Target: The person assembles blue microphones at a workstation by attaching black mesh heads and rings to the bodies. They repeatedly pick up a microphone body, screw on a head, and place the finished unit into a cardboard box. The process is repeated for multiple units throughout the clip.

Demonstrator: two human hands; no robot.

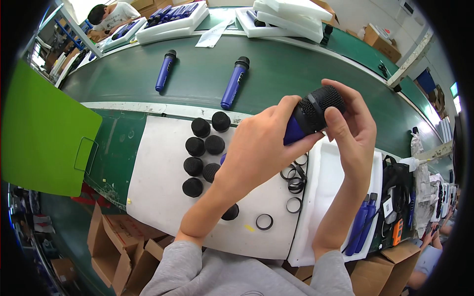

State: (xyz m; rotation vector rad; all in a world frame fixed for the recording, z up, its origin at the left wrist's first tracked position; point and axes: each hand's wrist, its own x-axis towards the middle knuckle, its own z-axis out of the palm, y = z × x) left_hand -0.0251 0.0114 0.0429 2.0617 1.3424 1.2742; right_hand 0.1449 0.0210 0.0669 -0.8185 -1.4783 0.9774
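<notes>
Above the right part of the white work board [163, 163], a blue microphone with a black mesh head [323, 101] is held tilted, its head up and to the right. My left hand [259, 143] is wrapped round the blue body, hiding most of it. Thumb and fingers of my right hand [353, 130] close on the mesh head. Several loose black mesh heads [195, 146] stand on the board left of my left forearm, partly hidden by it. Below my hands lie a cluster of thin black rings [296, 183] and a single black ring [264, 222].
Two blue microphones [236, 84] lie on the green belt [197, 74] beyond the board. A white foam tray [316, 212] with blue microphone bodies [359, 224] is at the right. A bright green panel [44, 133] stands left. Another person [116, 17] sits at far left.
</notes>
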